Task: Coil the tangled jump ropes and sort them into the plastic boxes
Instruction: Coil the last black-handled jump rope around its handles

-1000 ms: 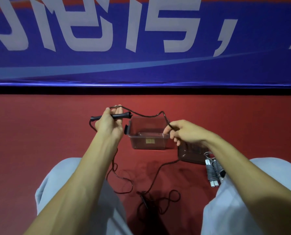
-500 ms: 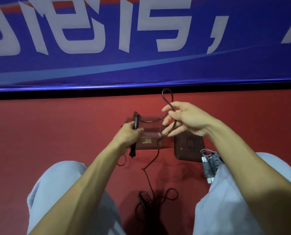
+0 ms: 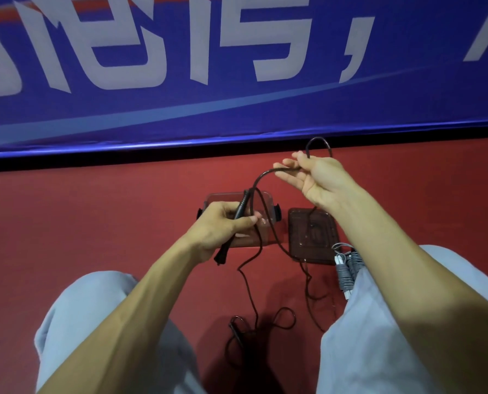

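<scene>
The left hand is closed around one black handle of the black rope, with the thumb pressed on it. It holds the handle above the clear box, which stands on the red floor. I think the handle is kept fixed like this so that it works as the anchor of the coil, while the other hand brings the loops to it.

From the handle the rope rises in an arch to the right. It also hangs down to the floor between the knees, where the loose part lies in curls with the second handle.

Just right of the clear box lies a dark flat box; I cannot tell whether it is a box or only a lid. The right hand is raised above it, with the palm turned toward the person. It pinches the rope between thumb and forefinger, the other fingers are loosely spread, and a small loop stands up behind the hand. In my judgement this hand is measuring the next turn of the coil.

At the right knee a grey rope lies bundled on the floor, just beside the dark flat box and not in it.

Counted: two hands, two ropes, two black handles, two plastic containers. As far as I can see, neither rope is in a box yet.
</scene>
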`<state>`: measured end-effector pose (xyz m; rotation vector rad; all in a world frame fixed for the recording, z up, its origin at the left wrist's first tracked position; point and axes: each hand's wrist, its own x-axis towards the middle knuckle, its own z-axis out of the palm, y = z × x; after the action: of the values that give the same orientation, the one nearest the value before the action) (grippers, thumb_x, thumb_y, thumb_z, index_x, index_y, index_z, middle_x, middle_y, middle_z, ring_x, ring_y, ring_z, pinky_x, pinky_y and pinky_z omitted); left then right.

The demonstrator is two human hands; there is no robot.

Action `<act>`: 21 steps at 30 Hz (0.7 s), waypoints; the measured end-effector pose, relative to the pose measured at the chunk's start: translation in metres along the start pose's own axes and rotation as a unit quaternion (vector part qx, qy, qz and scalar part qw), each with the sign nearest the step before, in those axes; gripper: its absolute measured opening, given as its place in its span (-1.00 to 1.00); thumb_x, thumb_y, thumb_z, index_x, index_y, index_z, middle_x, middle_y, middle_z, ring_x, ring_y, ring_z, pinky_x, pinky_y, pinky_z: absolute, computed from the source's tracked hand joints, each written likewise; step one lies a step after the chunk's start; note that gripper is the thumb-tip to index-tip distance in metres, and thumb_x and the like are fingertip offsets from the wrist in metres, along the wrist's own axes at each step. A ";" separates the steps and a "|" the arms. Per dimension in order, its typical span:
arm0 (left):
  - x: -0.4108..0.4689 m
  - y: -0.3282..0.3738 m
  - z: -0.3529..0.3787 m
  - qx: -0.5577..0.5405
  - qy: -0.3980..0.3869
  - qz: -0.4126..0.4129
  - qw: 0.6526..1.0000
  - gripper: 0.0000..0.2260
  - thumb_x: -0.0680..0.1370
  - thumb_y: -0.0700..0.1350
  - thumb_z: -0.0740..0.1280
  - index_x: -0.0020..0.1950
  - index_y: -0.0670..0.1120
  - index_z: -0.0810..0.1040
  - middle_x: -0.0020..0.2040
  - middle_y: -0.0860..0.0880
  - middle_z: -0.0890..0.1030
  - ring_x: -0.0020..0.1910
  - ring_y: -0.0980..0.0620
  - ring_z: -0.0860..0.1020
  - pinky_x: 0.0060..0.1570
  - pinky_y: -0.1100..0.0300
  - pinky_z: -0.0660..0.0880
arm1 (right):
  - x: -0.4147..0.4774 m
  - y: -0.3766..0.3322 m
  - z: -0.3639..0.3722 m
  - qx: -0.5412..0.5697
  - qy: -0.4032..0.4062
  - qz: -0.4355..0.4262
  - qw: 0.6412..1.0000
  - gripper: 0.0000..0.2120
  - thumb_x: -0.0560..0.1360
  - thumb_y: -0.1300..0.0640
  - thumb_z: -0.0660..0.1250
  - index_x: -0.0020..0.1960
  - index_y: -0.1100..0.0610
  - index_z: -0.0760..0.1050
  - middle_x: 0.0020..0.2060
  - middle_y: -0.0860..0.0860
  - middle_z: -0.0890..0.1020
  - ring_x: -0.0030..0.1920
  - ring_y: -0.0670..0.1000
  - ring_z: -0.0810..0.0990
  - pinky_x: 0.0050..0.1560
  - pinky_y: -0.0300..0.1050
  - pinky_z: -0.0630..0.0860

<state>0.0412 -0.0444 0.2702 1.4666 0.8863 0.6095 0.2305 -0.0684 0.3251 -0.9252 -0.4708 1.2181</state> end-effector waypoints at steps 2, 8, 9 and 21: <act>0.000 0.004 0.001 -0.039 0.032 0.023 0.998 -0.94 0.56 -0.28 0.35 -0.05 -0.23 0.62 -0.21 -0.07 0.70 -0.23 0.04 0.67 -0.18 0.17 0.65 | 0.002 0.001 -0.001 0.031 0.007 -0.009 0.999 -0.85 0.63 0.29 0.16 0.16 0.36 0.35 -0.24 0.20 0.55 -0.29 0.13 0.71 -0.34 -0.08 0.63; -0.001 0.018 0.000 -0.210 0.076 0.025 0.974 -0.94 0.57 -0.26 0.34 -0.05 -0.22 0.60 -0.15 -0.18 0.70 -0.23 -0.06 0.68 -0.16 0.18 0.65 | 0.002 0.006 -0.001 -0.009 0.006 -0.007 1.000 -0.77 0.63 0.17 0.20 0.13 0.36 0.39 -0.18 0.22 0.60 -0.29 0.13 0.70 -0.30 -0.11 0.63; -0.002 0.020 0.000 -0.227 0.085 0.027 0.970 -0.94 0.57 -0.26 0.34 -0.05 -0.22 0.60 -0.16 -0.17 0.70 -0.23 -0.06 0.69 -0.18 0.19 0.65 | 0.002 0.008 -0.001 -0.046 0.003 -0.005 0.999 -0.80 0.63 0.19 0.20 0.12 0.35 0.41 -0.19 0.20 0.61 -0.31 0.11 0.69 -0.32 -0.13 0.63; 0.001 0.028 -0.008 -0.431 0.159 0.050 0.887 -0.94 0.58 -0.28 0.32 0.00 -0.28 0.53 -0.07 -0.22 0.69 -0.12 -0.10 0.70 -0.14 0.18 0.65 | -0.005 0.060 0.005 -0.531 -0.227 0.069 0.813 -0.68 0.47 0.48 0.19 0.10 0.23 0.56 -0.01 0.16 0.66 -0.06 0.03 0.60 0.20 0.12 0.51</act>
<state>0.0395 -0.0378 0.2983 0.6068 0.6420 1.1662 0.1898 -0.0680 0.2799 -1.6199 -1.6002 1.2851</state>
